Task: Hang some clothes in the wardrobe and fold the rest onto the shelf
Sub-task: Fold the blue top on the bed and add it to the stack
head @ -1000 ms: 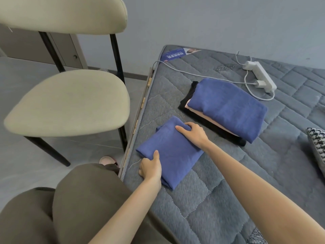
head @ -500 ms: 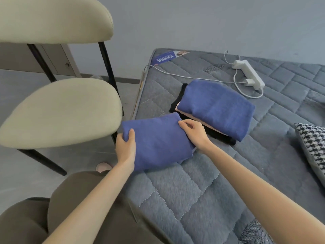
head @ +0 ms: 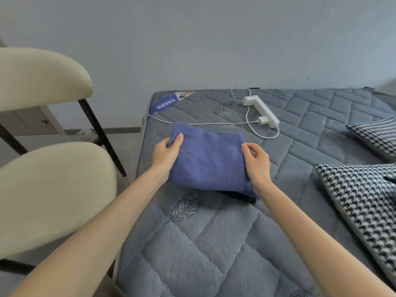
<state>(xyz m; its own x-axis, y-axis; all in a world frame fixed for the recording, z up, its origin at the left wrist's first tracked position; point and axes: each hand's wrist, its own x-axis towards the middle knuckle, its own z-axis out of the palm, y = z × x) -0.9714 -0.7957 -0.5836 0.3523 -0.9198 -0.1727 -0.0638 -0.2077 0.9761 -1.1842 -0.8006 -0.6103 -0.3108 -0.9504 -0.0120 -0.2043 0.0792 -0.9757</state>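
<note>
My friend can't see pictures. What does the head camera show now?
The left hand and right hand hold a folded blue cloth by its sides over a dark garment on a grey quilted mattress. A white power strip lies behind, checked pillows to the right, a cream chair to the left.

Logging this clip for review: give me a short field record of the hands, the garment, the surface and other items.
left hand: grips the left edge of the folded blue garment
right hand: grips its right edge
underneath: a dark garment shows at the near edge
surface: grey quilted mattress
nearby: white power strip, houndstooth cushions, cream chair
</note>
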